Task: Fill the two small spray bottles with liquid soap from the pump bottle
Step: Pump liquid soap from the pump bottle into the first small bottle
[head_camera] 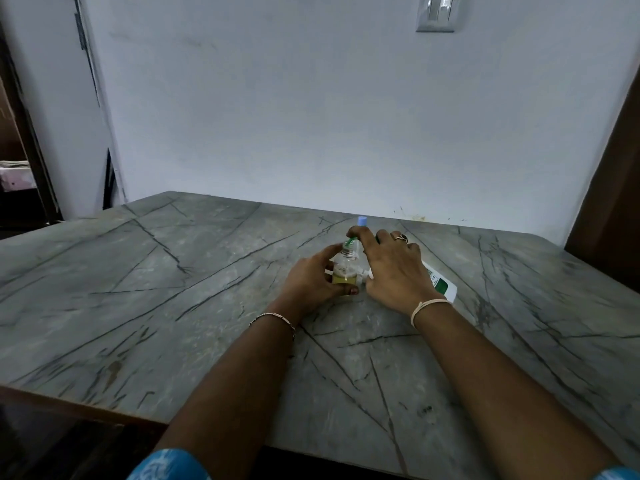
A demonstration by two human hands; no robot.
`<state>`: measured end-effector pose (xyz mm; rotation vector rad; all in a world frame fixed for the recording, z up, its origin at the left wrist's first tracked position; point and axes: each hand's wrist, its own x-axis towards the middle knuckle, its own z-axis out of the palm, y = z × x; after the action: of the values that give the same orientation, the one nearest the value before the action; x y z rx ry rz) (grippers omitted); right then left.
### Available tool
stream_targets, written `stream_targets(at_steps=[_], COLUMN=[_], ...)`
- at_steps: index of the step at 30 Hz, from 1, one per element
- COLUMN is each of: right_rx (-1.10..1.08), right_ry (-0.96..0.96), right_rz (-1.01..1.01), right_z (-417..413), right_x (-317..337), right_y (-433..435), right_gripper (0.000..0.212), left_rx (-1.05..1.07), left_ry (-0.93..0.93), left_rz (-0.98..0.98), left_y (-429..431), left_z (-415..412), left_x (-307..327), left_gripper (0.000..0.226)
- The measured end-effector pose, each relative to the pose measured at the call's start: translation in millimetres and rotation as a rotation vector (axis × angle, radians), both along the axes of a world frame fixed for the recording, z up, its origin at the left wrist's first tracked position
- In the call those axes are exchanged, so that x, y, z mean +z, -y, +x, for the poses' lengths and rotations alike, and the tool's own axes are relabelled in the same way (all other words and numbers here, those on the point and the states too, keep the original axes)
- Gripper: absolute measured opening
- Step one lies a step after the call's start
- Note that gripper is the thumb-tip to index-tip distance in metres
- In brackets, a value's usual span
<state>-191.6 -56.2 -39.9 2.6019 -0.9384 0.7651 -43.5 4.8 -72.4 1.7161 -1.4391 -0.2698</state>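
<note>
**A:** Head view, the only one. Where do your hands sit?

**B:** Toward the far edge of the table (173,271), a little right of its middle. Your left hand (308,282) is curled around a small clear spray bottle (344,268), fingers closed on its body, thumb low at the front. The bottle stands upright on the tabletop, long axis vertical, open neck pointing up.

**A:** And your right hand?

**B:** Your right hand (394,268) lies over the pump bottle (438,280), palm down, fingertips on the green nozzle (351,241). How tightly it grips I cannot tell; the hand covers most of the bottle. Only the white and green labelled end shows, sticking out toward the right edge.

**A:** Which way does the pump bottle run?

**B:** It looks tipped over, long axis slanting from near right to far left, nozzle aimed at the small bottle's neck, touching or just above it.

**A:** Progress?

**B:** Yellowish liquid fills the lower part of the clear bottle, the upper part still empty. So I judge the first fill under way, not finished. A pale blue cap (362,221) shows just behind your right fingers, likely the second spray bottle; its body is hidden, so its level is unknown. Capping also remains.
</note>
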Motion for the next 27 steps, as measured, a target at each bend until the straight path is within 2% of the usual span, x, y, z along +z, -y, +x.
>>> stream_targets(at_steps=[4, 11, 20, 27], right_rx=[0.004, 0.009, 0.028, 0.006], right_ry=[0.016, -0.021, 0.004, -0.032], right_rz=[-0.024, -0.028, 0.012, -0.024], right_z=[1.8, -4.5, -0.3, -6.2], right_x=[-0.5, -2.0, 1.5, 0.2], right_y=[0.0, 4.3, 2.8, 0.5], right_gripper=[0.074, 0.083, 0.074, 0.08], left_rx=[0.005, -0.005, -0.004, -0.008], left_ry=[0.01, -0.023, -0.025, -0.022], left_rz=[0.005, -0.004, 0.006, 0.003], left_y=[-1.3, -0.6, -3.1, -2.3], left_z=[-1.1, -0.9, -2.3, -1.8], left_x=[1.0, 0.1, 3.3, 2.3], left_gripper=[0.093, 0.092, 0.092, 0.093])
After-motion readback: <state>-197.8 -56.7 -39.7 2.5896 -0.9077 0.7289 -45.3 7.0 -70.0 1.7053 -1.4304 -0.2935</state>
